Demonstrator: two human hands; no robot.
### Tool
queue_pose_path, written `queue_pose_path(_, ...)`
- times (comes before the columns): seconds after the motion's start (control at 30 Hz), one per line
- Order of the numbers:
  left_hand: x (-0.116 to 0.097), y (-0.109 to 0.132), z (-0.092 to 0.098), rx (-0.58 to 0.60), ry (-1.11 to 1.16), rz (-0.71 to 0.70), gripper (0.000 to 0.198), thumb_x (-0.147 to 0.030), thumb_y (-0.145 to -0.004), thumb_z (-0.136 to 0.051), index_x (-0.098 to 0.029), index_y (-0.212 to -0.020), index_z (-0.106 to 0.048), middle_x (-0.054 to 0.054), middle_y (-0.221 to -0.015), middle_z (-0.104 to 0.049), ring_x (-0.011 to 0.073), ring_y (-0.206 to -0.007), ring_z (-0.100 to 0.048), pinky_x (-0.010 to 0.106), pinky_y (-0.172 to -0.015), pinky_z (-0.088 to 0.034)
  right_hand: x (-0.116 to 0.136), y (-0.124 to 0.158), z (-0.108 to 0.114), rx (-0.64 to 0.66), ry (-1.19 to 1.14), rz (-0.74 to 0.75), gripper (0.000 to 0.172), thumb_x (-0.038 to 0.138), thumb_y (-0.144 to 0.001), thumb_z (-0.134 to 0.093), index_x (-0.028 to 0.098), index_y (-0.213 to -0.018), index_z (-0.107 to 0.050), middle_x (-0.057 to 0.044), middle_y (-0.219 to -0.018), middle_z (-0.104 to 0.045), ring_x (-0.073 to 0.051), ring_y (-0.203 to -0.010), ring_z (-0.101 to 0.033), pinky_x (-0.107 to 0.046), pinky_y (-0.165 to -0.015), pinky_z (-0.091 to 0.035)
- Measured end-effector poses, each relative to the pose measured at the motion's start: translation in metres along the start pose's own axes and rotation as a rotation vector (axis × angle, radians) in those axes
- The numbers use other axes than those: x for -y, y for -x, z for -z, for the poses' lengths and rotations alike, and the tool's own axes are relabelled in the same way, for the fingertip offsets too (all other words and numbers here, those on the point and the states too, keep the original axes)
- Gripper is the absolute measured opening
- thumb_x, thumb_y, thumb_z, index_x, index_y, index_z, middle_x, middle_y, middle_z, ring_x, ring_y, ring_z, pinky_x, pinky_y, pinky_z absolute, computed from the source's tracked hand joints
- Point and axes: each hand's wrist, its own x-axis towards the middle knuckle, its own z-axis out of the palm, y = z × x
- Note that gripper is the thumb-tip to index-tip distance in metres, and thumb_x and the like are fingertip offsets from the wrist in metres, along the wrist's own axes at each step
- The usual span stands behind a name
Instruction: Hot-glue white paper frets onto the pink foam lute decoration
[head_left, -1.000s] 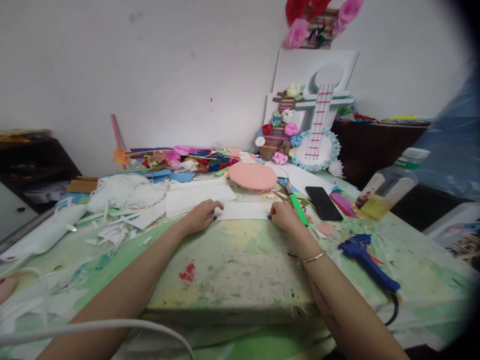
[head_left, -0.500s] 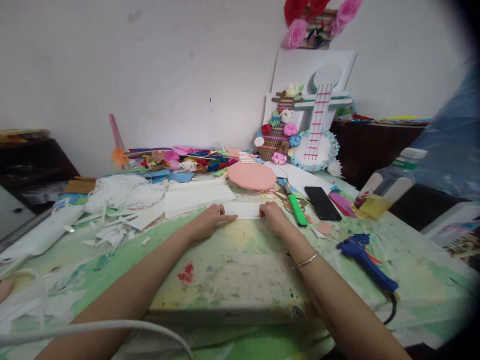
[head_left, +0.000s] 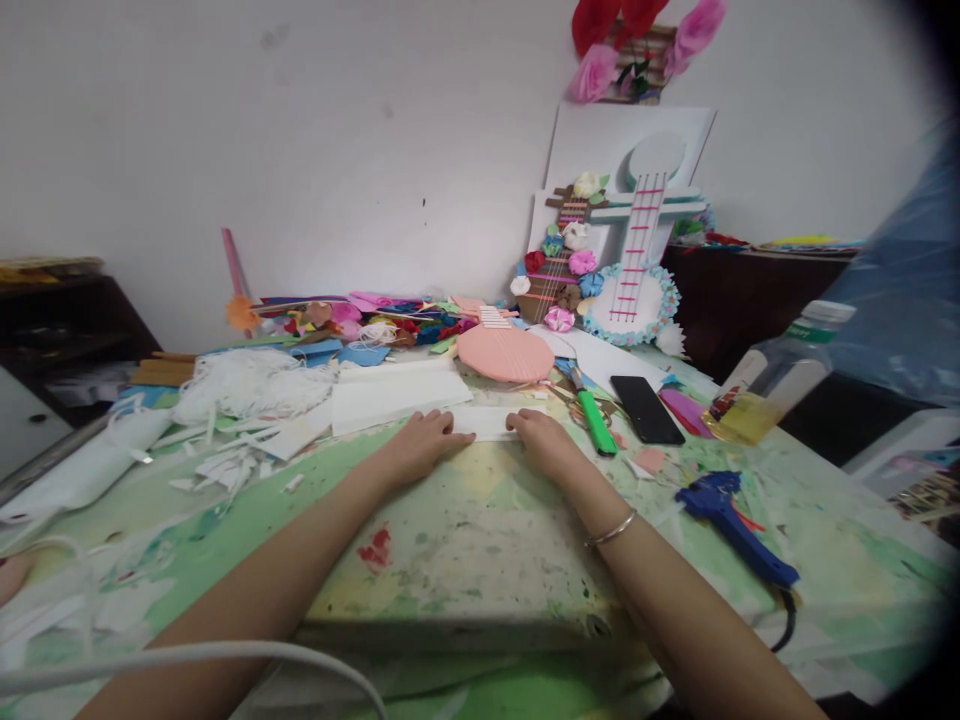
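Note:
A narrow white paper strip (head_left: 489, 424) lies on the paint-stained table (head_left: 480, 530), between my hands. My left hand (head_left: 429, 446) has its fingers closed on the strip's left part, thumb pointing right along its lower edge. With bent fingers, my right hand (head_left: 538, 440) presses and grips the strip towards its right end. Beyond the strip is a pink round paper instrument (head_left: 506, 354) with white strings. A larger folded white sheet (head_left: 397, 394) lies behind my left hand.
To the right are a green cutter (head_left: 597, 422), a black phone (head_left: 646, 410), a blue glue gun (head_left: 739, 530) and a bottle (head_left: 784, 375). White scraps and shredded paper (head_left: 251, 385) lie left. Decorated paper instruments (head_left: 634, 290) lean on the wall. A white cable (head_left: 225, 652) crosses the lower left.
My right hand has moved slightly left along the strip, nearer my left hand, so more of the strip's right end shows. My left hand has shifted a little, with its fingers drawn in.

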Motion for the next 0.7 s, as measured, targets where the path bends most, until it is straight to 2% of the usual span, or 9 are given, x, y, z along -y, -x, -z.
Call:
queue_pose_path(0.13,-0.006,0.0,0.001,-0.031,-0.034,-0.001,0.043,-0.012,-0.09,-0.037,-0.032,-0.125,-0.053,0.007,-0.095,-0.053,0.0213,-0.088,-0.048,0.032,-0.075,-0.035,0.011,0.003,0.005,0.018,0.047,0.019,0.026,0.009,-0.086,-0.042,0.018,-0.103,-0.06,-0.011,-0.095,-0.062,-0.021,-0.089,-0.057,-0.027,-0.07,-0.037)
queue_pose_path(0.27,-0.014,0.0,0.003,-0.034,-0.095,0.019,0.037,-0.016,-0.092,-0.037,-0.028,-0.124,-0.053,0.009,-0.097,-0.054,0.0222,-0.088,-0.049,0.033,-0.072,-0.036,0.019,0.005,0.005,0.044,0.083,0.066,0.025,0.011,-0.087,-0.044,0.019,-0.099,-0.064,-0.011,-0.094,-0.063,-0.021,-0.089,-0.057,-0.029,-0.071,-0.038)
queue_pose_path(0.43,-0.024,-0.001,0.005,-0.036,-0.193,0.0,0.034,-0.016,-0.09,-0.039,-0.02,-0.121,-0.053,0.012,-0.102,-0.055,0.0248,-0.091,-0.049,0.035,-0.071,-0.037,0.022,0.005,0.004,0.02,0.102,0.08,0.023,0.014,-0.088,-0.045,0.019,-0.098,-0.065,-0.011,-0.101,-0.06,-0.023,-0.094,-0.054,-0.029,-0.069,-0.04)
queue_pose_path(0.7,-0.017,-0.005,0.001,-0.05,-0.165,-0.043,0.028,-0.018,-0.092,-0.04,-0.02,-0.116,-0.055,0.01,-0.098,-0.057,0.0228,-0.088,-0.05,0.034,-0.07,-0.038,0.015,-0.003,-0.003,-0.012,0.068,0.106,0.02,0.013,-0.088,-0.045,0.018,-0.092,-0.064,-0.009,-0.096,-0.061,-0.02,-0.095,-0.053,-0.026,-0.07,-0.04)
